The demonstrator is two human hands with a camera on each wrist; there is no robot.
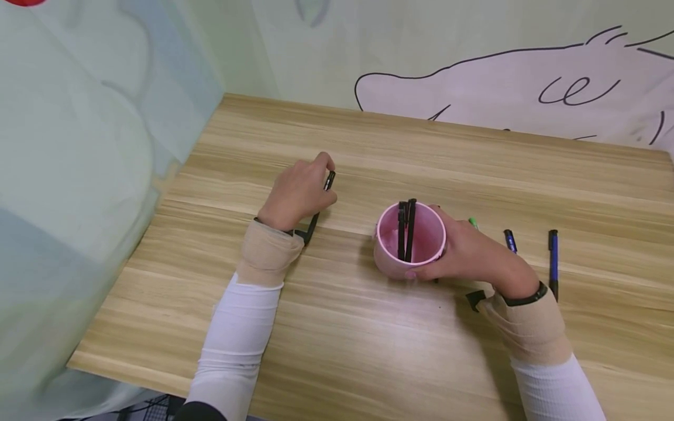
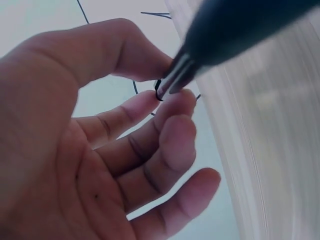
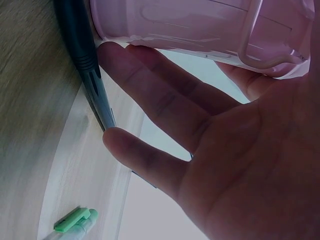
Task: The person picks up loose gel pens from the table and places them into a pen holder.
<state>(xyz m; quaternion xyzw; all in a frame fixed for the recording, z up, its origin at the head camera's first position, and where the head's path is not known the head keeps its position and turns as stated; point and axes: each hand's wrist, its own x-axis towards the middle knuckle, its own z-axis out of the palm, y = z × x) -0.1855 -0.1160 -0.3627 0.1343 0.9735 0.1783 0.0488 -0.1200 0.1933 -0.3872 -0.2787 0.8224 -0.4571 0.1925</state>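
My left hand (image 1: pixel 301 190) is over the left part of the table, pinching a black pen (image 1: pixel 329 180) between thumb and fingers. In the left wrist view, the dark pen (image 2: pixel 220 40) slants up and away from the fingertips. My right hand (image 1: pixel 468 251) grips the right side of a pink cup (image 1: pixel 389 268), which has a thin handle (image 3: pixel 250 40) in the right wrist view. Two black pens (image 1: pixel 411 231) stand inside the cup, leaning on its far rim. Another dark pen (image 3: pixel 82 45) lies by the cup's base, close to my right fingertips.
On the wooden table (image 1: pixel 358 351), right of my right hand, lie a blue pen (image 1: pixel 553 263) and another blue pen (image 1: pixel 509 240) partly hidden by the wrist. A green-capped marker (image 3: pixel 80 220) lies behind that hand. A wall with line drawings (image 1: pixel 500 76) borders the far edge.
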